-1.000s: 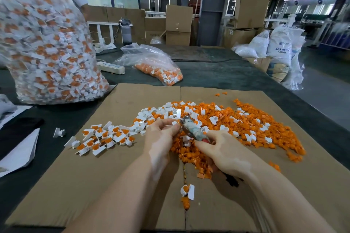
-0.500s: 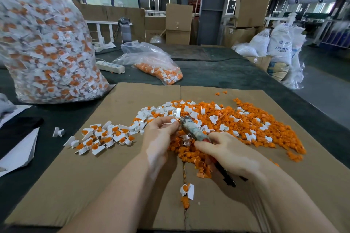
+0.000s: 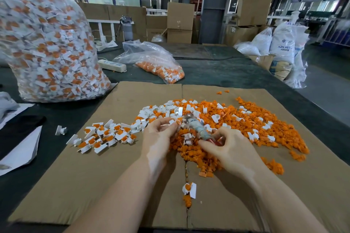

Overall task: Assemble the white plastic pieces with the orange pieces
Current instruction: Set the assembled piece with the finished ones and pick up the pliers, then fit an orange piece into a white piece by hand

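Observation:
A heap of loose orange pieces (image 3: 265, 130) mixed with white plastic pieces (image 3: 162, 109) lies on the cardboard sheet (image 3: 94, 185). Left of it sits a cluster of assembled white-and-orange parts (image 3: 106, 134). My right hand (image 3: 227, 149) grips a tape-wrapped tool (image 3: 197, 126) that points up and left. My left hand (image 3: 159, 136) pinches a small white piece (image 3: 175, 122) at the tool's tip. One assembled part (image 3: 189, 189) lies alone near the cardboard seam.
A big clear bag of assembled parts (image 3: 47, 43) stands at the left. A smaller bag of pieces (image 3: 161, 66) and a power strip (image 3: 112, 65) lie beyond the cardboard. White paper (image 3: 20, 151) and a stray white piece (image 3: 61, 130) sit at left. Boxes and sacks stand behind.
My right hand has shifted its hold on the tool, whose dark lower end is now hidden. My left hand stays at the tool's tip.

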